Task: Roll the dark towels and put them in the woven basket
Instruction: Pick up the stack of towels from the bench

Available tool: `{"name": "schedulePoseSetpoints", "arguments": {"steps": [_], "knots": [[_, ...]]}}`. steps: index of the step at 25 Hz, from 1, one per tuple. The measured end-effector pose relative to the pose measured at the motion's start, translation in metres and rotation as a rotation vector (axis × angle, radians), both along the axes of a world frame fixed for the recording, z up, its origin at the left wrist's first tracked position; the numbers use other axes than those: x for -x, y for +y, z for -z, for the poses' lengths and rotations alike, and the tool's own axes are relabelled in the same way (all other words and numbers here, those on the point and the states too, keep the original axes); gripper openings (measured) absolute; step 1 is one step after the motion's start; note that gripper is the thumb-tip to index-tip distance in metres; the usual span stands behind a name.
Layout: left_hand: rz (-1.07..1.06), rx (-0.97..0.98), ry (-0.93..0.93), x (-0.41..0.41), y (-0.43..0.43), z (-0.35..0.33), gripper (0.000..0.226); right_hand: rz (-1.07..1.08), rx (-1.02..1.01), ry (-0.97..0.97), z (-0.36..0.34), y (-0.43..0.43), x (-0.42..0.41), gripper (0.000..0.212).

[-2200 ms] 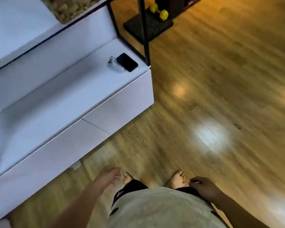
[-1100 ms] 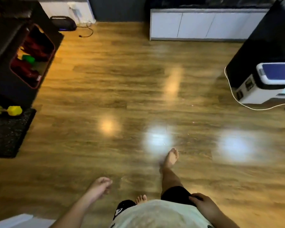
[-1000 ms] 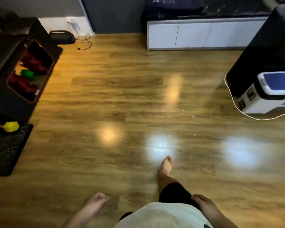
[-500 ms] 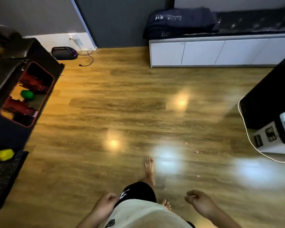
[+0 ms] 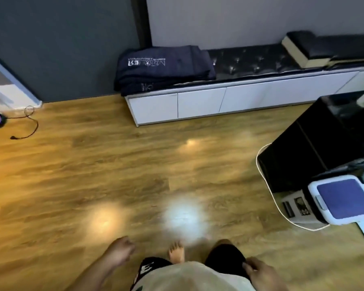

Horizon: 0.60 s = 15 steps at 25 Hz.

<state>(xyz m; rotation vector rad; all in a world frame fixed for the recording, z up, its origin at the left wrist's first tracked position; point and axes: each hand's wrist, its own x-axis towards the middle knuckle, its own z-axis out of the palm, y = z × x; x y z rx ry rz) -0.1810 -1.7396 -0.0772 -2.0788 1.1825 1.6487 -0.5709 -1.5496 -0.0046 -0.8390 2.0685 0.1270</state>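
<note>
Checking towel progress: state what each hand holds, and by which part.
Nothing held: left hand and right hand hang loosely curled; dark towels lie untouched.

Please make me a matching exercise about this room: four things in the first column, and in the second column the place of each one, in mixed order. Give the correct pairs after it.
Things
1. dark towels
2. black cord
3. white cable
4. box with blue lid

Places
A. curves on the floor past the black cabinet
B. stacked on the left end of the bench
C. low at the right edge, in front of the black cabinet
D. on the floor at the far left

Pairs: 1-B, 2-D, 3-A, 4-C
</note>
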Motion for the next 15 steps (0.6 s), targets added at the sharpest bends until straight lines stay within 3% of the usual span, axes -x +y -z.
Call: {"name": "schedulePoseSetpoints", "arguments": {"steps": [3, 7, 8, 12, 15], "knots": [[-0.19, 0.071, 0.105, 0.037, -0.066, -0.044, 0.009, -0.047, 0.008, -0.11, 0.014, -0.095, 0.014, 0.013], [-0.22, 0.086, 0.086, 0.08, -0.145, -0.039, 0.009, -0.107, 0.01, -0.21, 0.041, -0.241, 0.056, 0.013], [-0.12, 0.115, -0.001, 0.084, -0.155, -0.036, 0.011, -0.135, 0.023, -0.233, 0.045, -0.282, 0.07, 0.011], [-0.398, 0.032, -0.034, 0.104, -0.21, -0.034, 0.046, -0.202, -0.006, -0.345, 0.035, -0.447, 0.103, 0.013], [-0.662, 0.057, -0.01, 0.13, -0.275, -0.06, 0.019, -0.094, 0.062, -0.399, 0.021, -0.559, 0.123, 0.027]]}}
